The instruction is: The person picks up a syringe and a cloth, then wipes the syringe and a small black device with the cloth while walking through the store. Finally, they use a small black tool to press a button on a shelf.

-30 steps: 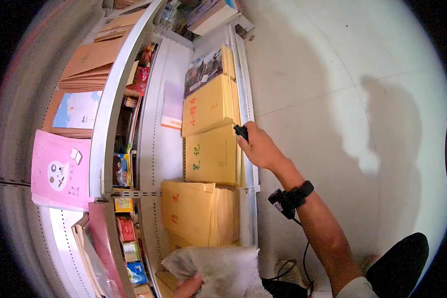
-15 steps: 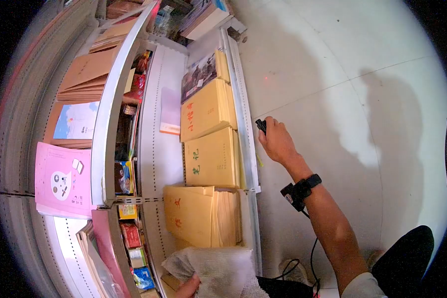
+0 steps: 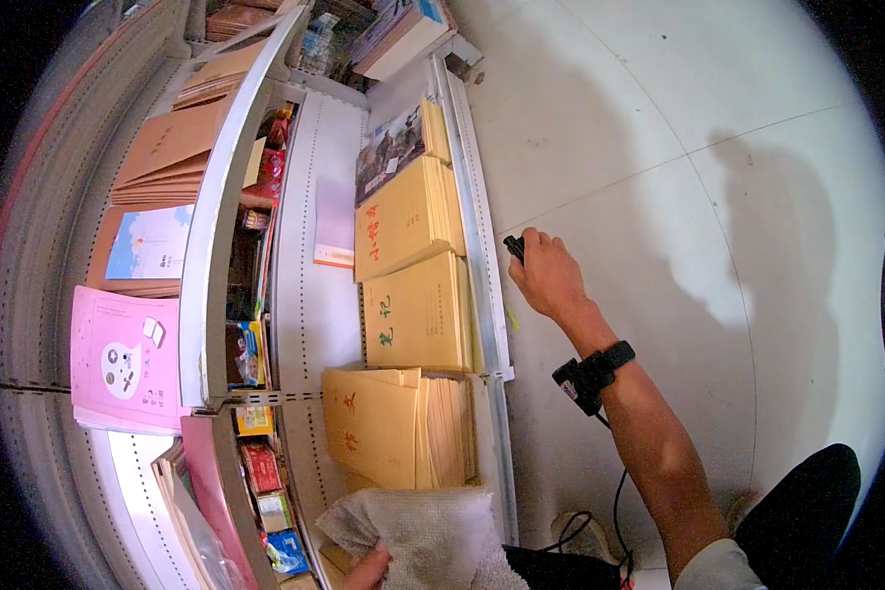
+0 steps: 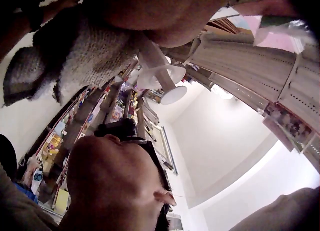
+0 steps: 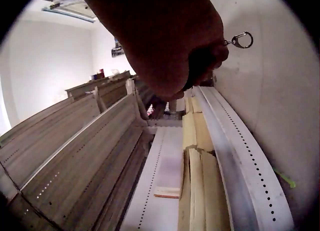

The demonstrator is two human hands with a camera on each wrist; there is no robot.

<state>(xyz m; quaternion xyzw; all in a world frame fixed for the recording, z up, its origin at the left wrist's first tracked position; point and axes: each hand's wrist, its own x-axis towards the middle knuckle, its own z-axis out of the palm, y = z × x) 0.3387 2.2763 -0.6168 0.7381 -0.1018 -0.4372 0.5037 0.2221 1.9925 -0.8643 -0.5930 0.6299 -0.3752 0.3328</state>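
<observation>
My left hand (image 3: pixel 369 568) grips a grey-white cloth (image 3: pixel 433 521) at the bottom of the head view, in front of the lower shelf. The left wrist view has this cloth (image 4: pixel 95 56) hanging from the hand, beside a white plastic piece with round discs (image 4: pixel 165 81). My right hand (image 3: pixel 551 275) holds a short black stick (image 3: pixel 514 248) over the floor, just right of the shelf lip; in the right wrist view a metal clip (image 5: pixel 243 39) sticks out past the fingers. Nearest to it are yellow notebooks (image 3: pixel 418 313) with green characters.
Yellow notebooks with red characters (image 3: pixel 413 218) and a brown-yellow stack (image 3: pixel 379 423) share the lower shelf (image 3: pixel 310 256). An upper shelf's white edge (image 3: pixel 228 197) overhangs it; a pink booklet (image 3: pixel 126 354) lies at left. A cable (image 3: pixel 619 511) trails from the right wrist's camera.
My right hand has moved right with the black stick, from the notebooks' edge to over the floor, then stays about still. The left hand keeps hold of the cloth.
</observation>
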